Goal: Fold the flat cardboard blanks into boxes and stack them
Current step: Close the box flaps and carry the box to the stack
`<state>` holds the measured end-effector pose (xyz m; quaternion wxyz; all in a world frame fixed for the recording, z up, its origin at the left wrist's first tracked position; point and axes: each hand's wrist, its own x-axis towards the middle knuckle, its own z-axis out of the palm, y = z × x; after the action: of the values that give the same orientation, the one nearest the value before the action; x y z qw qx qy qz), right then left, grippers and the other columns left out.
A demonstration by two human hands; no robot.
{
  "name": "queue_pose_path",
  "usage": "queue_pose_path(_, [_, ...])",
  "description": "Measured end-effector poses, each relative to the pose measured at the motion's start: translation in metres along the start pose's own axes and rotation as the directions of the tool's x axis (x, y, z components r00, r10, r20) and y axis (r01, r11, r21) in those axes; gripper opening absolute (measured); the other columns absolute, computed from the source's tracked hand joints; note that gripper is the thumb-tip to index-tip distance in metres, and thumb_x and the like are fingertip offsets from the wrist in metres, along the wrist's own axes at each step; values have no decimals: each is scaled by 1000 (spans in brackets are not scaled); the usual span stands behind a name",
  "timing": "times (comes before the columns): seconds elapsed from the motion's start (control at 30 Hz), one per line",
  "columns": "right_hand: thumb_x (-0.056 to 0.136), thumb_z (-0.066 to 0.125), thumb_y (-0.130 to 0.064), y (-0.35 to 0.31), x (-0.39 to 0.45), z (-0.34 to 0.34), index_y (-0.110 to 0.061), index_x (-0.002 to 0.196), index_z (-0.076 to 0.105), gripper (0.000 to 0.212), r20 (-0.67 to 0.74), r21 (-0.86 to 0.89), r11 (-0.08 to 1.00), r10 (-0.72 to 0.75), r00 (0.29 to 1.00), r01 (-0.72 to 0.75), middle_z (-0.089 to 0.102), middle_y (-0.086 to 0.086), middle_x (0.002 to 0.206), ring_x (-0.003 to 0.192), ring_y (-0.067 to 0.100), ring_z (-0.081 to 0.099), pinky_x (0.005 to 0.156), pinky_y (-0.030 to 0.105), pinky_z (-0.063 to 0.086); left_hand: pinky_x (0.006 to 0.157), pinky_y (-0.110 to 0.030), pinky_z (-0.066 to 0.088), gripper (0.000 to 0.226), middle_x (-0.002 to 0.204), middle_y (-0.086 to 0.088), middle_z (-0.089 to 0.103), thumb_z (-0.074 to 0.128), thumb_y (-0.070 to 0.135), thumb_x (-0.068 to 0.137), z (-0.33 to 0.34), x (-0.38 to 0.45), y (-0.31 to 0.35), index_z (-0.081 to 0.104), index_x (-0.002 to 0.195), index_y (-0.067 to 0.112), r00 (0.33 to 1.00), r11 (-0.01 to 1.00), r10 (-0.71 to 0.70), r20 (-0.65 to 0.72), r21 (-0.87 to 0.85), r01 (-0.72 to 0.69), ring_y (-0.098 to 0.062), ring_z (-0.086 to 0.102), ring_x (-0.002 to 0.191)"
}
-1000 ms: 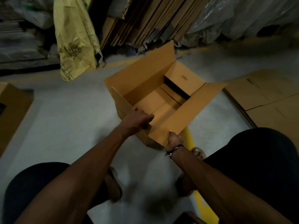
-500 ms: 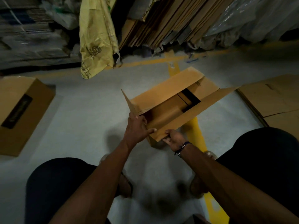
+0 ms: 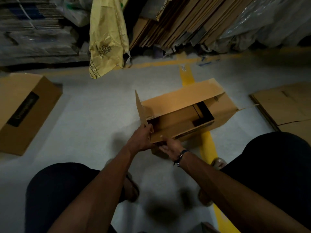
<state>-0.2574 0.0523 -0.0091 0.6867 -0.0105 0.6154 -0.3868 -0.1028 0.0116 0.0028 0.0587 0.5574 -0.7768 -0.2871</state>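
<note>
Lying at far left on the grey floor [image 3: 94,115]: a finished box [image 3: 23,111], closed, well apart from the work. Hanging above and behind, a yellow sack [image 3: 107,36]. At centre, left hand [image 3: 140,140] pinching the upright end flap [image 3: 139,110] of the half-formed box [image 3: 183,113], fingers closed on its lower edge. Just beside, right hand [image 3: 171,147] under the near long flap, fingers loosely curled against it. Resting over a yellow floor line [image 3: 188,76]. Stacked at far right, flat blanks [image 3: 286,105].
</note>
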Motion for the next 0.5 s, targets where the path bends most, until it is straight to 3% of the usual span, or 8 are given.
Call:
queue_pose_path(0.07, [94,69,-34,-17,-8,-7,-5,127,58,45,59,-220,975,60,996,-46,69,16,121,96,29,71,62,32,59,75,-40,57,44,102,0,54,86,42,69,0,2,-2,57,96,23,1000,1000,-2,-23,-12,2,-18,56,83])
queue_pose_path(0.17, [94,54,-65,-57,-26,-22,-4,110,58,63,77,-523,843,192,978,-125,69,19,118,73,28,75,54,30,58,72,-42,57,32,91,1,57,87,29,69,-2,3,-4,62,86,19,999,999,-14,-51,-38,12,-16,58,77])
queue_pose_path(0.2, [95,49,-67,-72,-31,-27,-4,105,57,64,61,-588,802,171,983,-103,69,21,116,60,25,73,46,27,55,71,-42,57,31,87,1,57,88,26,68,-3,4,-5,62,83,18,998,998,-30,-62,-50,27,-16,58,74])
queue_pose_path(0.27, [99,45,-63,-105,-27,-40,-4,95,57,60,49,-752,653,-74,996,85,72,19,102,46,21,68,40,23,49,70,-44,58,29,85,1,57,88,21,66,-3,4,-7,62,79,18,996,997,-52,-73,-62,48,-15,58,72])
queue_pose_path(0.3, [100,45,-60,-123,-20,-47,-3,90,61,60,71,-855,480,-266,961,196,73,16,91,48,21,68,45,24,50,70,-44,58,28,84,1,57,88,20,66,-3,4,-7,63,79,19,996,997,-53,-75,-59,49,-14,58,72])
queue_pose_path(0.37, [100,49,-55,-161,-8,-59,-2,87,65,57,214,-962,19,-572,792,274,70,11,82,69,27,67,60,31,50,70,-43,58,27,84,1,58,88,19,67,-4,4,-4,63,78,20,996,998,-55,-75,-45,52,-15,58,73])
queue_pose_path(0.43, [99,52,-49,-196,2,-69,-8,99,62,42,376,-925,-274,-585,718,261,62,9,87,82,30,58,69,35,46,70,-42,57,26,84,0,58,87,20,67,-5,4,0,63,78,21,995,998,-57,-80,-37,55,-17,58,75])
queue_pose_path(0.5, [100,50,-44,-219,12,-82,-13,104,64,35,459,-850,-479,-469,755,220,65,12,91,83,30,57,73,36,47,69,-40,56,24,83,1,57,85,22,68,-6,4,1,63,77,21,993,997,-74,-90,-39,71,-18,58,75])
